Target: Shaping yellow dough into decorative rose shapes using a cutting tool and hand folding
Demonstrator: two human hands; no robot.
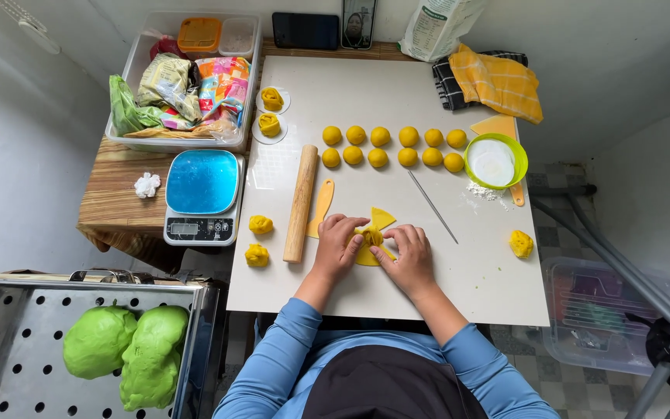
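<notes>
I start from the white desk [397,287], which carries nearly everything, then the clear bin [135,93] of packets at its far left corner and the blue-topped scale [202,194] beside it. On the desk lie a wooden rolling pin [301,203], a green bowl of flour [495,161], two rows of yellow dough balls [393,147] and a thin metal skewer [433,206].

At the near edge both hands work a flat yellow dough piece [381,219], whose pointed flaps stick out above and below the fingers. I judge the step in hand to be folding or pleating this sheet into a shaped parcel, like the two finished rolls [271,111] on small discs farther back.

The left hand [338,244] and right hand [406,252] meet over the centre, each grip pressed together, fingertips pinching the dough between them. The piece lies directly under and between both grips, touching them. The next move, as I read it, calls for small, even finger pressure so the thin sheet gathers without tearing.
</notes>
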